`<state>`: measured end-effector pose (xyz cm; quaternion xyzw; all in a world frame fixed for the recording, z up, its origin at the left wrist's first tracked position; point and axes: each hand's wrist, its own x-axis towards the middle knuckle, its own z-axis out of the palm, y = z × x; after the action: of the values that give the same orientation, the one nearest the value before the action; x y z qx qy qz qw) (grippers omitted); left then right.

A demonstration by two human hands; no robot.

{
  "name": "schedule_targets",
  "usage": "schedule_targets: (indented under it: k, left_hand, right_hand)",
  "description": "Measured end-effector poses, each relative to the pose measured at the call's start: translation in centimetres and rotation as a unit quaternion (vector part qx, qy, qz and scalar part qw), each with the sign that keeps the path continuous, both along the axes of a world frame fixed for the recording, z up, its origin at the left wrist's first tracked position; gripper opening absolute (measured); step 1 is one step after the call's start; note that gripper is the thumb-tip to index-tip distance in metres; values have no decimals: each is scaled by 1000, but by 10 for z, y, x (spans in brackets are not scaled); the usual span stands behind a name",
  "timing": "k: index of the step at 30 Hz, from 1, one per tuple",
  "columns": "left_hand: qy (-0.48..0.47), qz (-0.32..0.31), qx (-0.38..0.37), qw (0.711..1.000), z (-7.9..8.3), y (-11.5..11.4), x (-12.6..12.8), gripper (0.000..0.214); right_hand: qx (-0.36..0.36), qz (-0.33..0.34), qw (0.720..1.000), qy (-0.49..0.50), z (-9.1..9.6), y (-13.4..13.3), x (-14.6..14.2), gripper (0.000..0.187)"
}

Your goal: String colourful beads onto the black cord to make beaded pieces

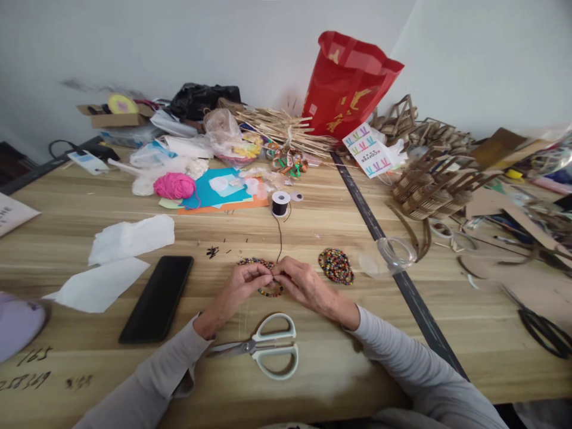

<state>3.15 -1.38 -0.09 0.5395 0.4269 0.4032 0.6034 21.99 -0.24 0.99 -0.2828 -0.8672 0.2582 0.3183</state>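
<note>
My left hand [239,288] and my right hand [302,283] meet at the middle of the wooden table [313,369], fingertips pinched together on a string of small coloured beads [270,291]. A thin black cord [279,238] runs from my fingers up to a black spool [280,204]. A second beaded string [254,261] lies just beyond my left hand. A pile of mixed coloured beads [335,266] sits to the right of my right hand. Pale green-handled scissors [263,346] lie closed between my forearms.
A black phone [157,298] and white paper sheets [116,259] lie to the left. Pink yarn [174,186], coloured paper, bags and a red bag [346,83] crowd the back. Clear tape roll [397,250], cardboard strips and black scissors [545,329] are on the right.
</note>
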Motion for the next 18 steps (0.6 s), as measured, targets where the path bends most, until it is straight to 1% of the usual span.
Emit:
schedule_targets:
  k: [4,9,13,18]
  left_hand:
    - [34,-13,13,999,4,1,-1,22]
    - [85,-39,46,995,8,0,-1,21]
    - [113,-51,82,989,8,-2,0,20]
    - [149,-50,116,981,6,-3,0,23]
  right_hand:
    - [-13,5,1000,-12,5,1,3,11]
    - [-8,22,998,-63,13,3,6,12]
    - [-12,28,993,-111,17,2,6,13]
    - [-18,29,991,-128,18,1,7,11]
